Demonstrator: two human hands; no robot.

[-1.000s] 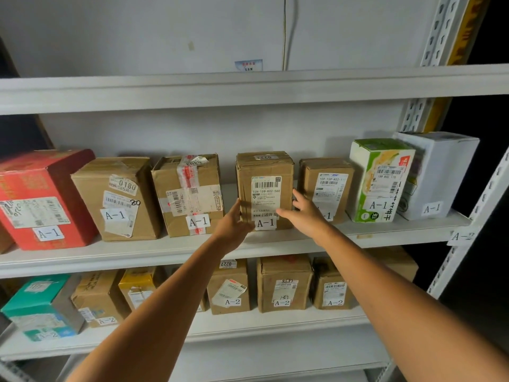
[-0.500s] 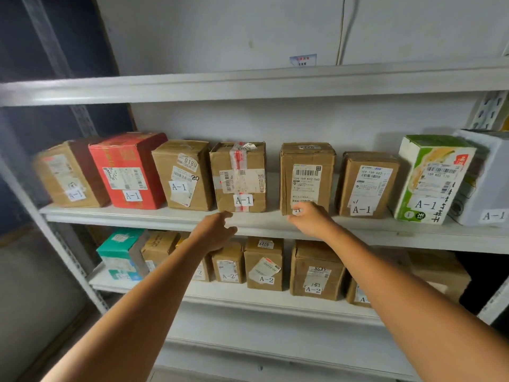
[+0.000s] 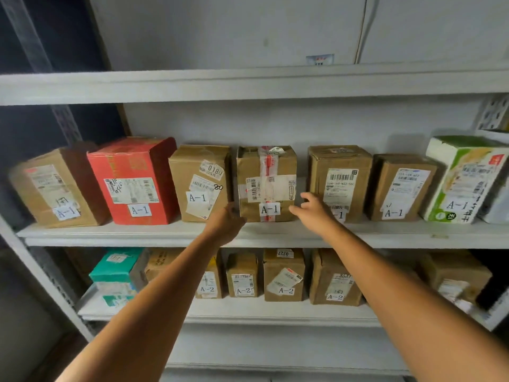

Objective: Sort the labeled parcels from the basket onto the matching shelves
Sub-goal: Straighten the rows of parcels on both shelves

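A row of parcels labelled A-1 stands on the middle shelf (image 3: 137, 233). My hands flank the brown taped A-1 parcel (image 3: 265, 186) at its lower corners. My left hand (image 3: 225, 224) is at its lower left corner, by the gap to the "018U" parcel (image 3: 199, 183), and its fingers are hidden. My right hand (image 3: 311, 210) hovers at the lower right corner with fingers apart, in front of the barcode A-1 parcel (image 3: 340, 180). The basket is out of view.
A red A-1 box (image 3: 132, 180), a tilted brown box (image 3: 52, 188) and a green-white carton (image 3: 465, 177) share that shelf. A-2 parcels and a teal box (image 3: 115, 268) fill the lower shelf (image 3: 248, 311). The top shelf (image 3: 248, 84) overhangs; a slotted post (image 3: 46, 279) stands left.
Both hands have let go of the barcode A-1 parcel and moved left to either side of the taped parcel. The view has swung left and closer.
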